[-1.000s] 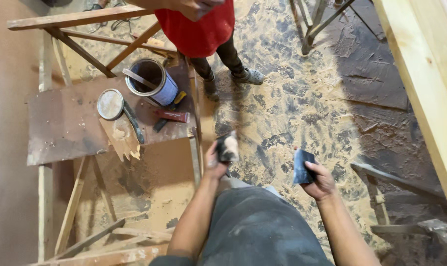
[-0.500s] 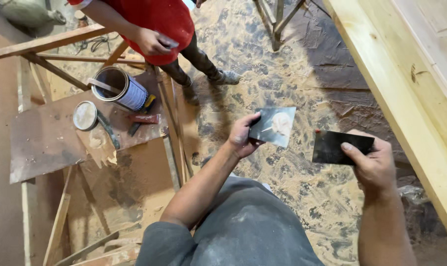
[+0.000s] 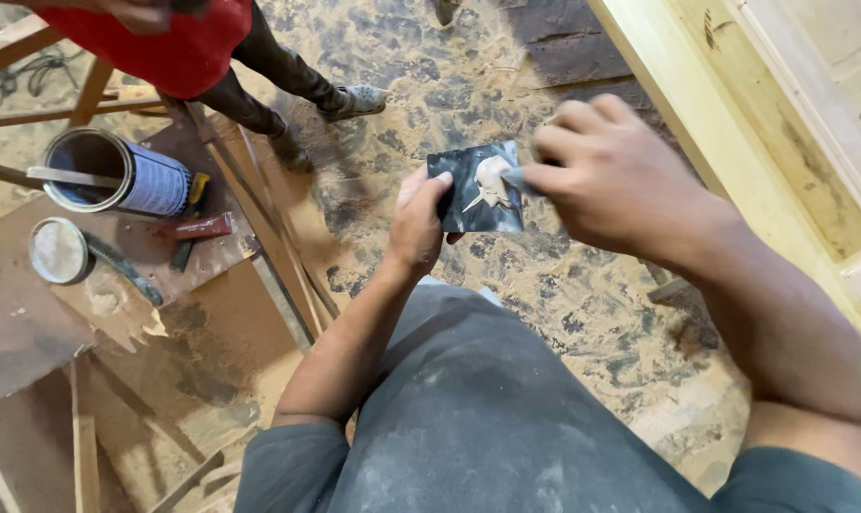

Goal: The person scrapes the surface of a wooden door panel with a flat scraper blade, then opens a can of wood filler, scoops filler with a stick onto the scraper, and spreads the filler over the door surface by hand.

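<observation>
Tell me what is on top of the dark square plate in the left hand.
A pale putty smear lies on the dark plate, held by the left hand. The right hand covers the plate's right edge; whatever tool it presses there is mostly hidden.

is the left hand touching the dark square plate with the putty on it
Touching: the head view shows the left hand gripping the left edge of the dark square plate, thumb over its face.

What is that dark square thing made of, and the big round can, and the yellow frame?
The dark square plate in the left hand looks like thin metal, dull and smeared with pale putty. The can seems metal too, with a shiny rim. The yellow frame looks like bare, unpainted wood: grain and a knot show.
</observation>
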